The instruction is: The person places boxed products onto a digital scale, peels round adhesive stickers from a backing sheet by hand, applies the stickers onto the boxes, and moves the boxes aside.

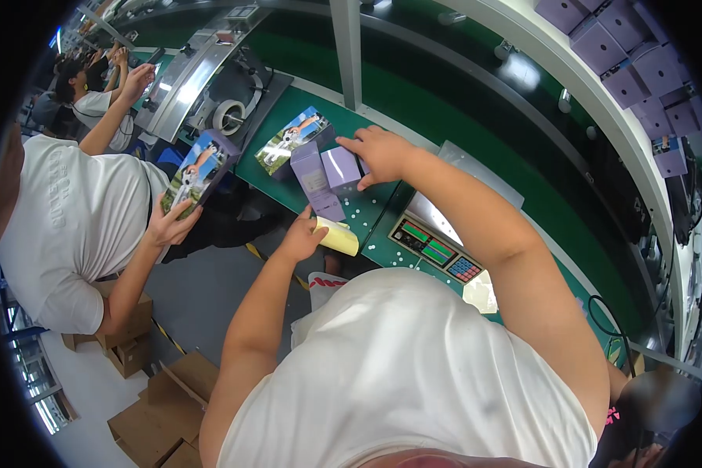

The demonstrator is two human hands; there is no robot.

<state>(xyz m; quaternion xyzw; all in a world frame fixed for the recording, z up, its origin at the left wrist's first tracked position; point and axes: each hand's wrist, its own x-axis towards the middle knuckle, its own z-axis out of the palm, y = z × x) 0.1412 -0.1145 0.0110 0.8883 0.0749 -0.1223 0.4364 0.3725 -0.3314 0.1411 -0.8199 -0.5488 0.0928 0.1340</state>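
My left hand (300, 237) is closed on a curled yellow sheet (338, 236) at the front edge of the green table. My right hand (384, 154) has its thumb and fingers around the right side of a light purple carton (340, 166). The carton has a long purple flap or panel (317, 183) angled toward my left hand. Just behind stands a printed box (292, 142) with a picture on its face. Small round white pieces (349, 212) lie scattered on the tabletop between my hands and toward the scale.
A digital scale (435, 248) with green displays sits to my right. On the left, a co-worker (78, 210) holds another printed box (199, 171) near a machine with a tape roll (229, 117). Purple boxes (624, 47) fill the upper right shelf. Open cardboard cartons (160, 413) are on the floor.
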